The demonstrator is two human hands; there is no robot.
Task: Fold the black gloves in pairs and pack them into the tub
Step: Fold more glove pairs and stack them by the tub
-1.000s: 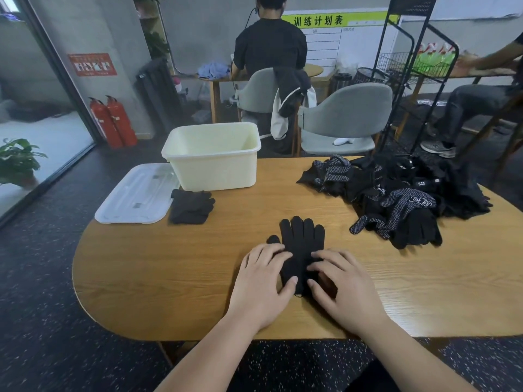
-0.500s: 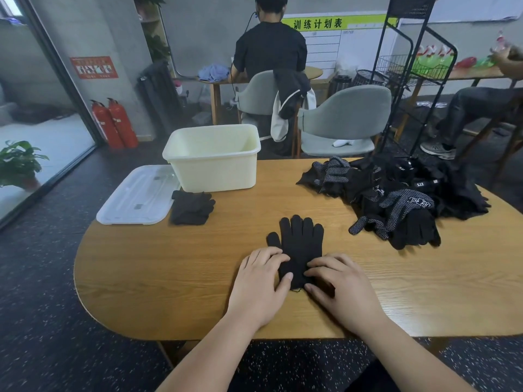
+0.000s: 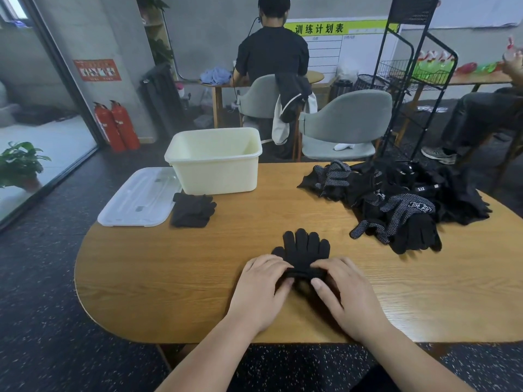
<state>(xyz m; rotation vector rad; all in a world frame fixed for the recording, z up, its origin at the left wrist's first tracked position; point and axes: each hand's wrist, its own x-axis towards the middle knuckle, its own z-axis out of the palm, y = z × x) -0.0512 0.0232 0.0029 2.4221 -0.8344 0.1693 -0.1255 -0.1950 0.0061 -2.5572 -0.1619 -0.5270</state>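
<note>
The head camera looks down on an oval wooden table (image 3: 169, 278). Near its front edge, in the middle, lie black knit gloves (image 3: 307, 246), flat on the wood with their fingertips pointing away from the person. The cuff end nearest the person is raised into a thick roll or fold.

The left hand (image 3: 260, 290) holds the left side of that roll. Its fingers are curled over the top and its thumb presses in from the near side, so it pinches the fabric. The right hand (image 3: 348, 295) mirrors it on the right side, fingers bent over the roll and thumb below. The two sets of fingertips nearly meet over the gloves.

A cream plastic tub (image 3: 215, 162) stands at the far left of the table, well apart from the hands; what shows of its inside is bare. A translucent white plastic lid (image 3: 138, 202) lies flat just to its left. A folded black glove bundle (image 3: 194, 210) rests in front of the tub, beside the lid. At the far right sprawls a loose heap of black gloves (image 3: 396, 199), some with white dotted palms.

Behind the table stand a grey padded chair (image 3: 346, 123) and a black wire rack (image 3: 410, 89). A person in a black shirt (image 3: 273, 52) sits with their back turned.
</note>
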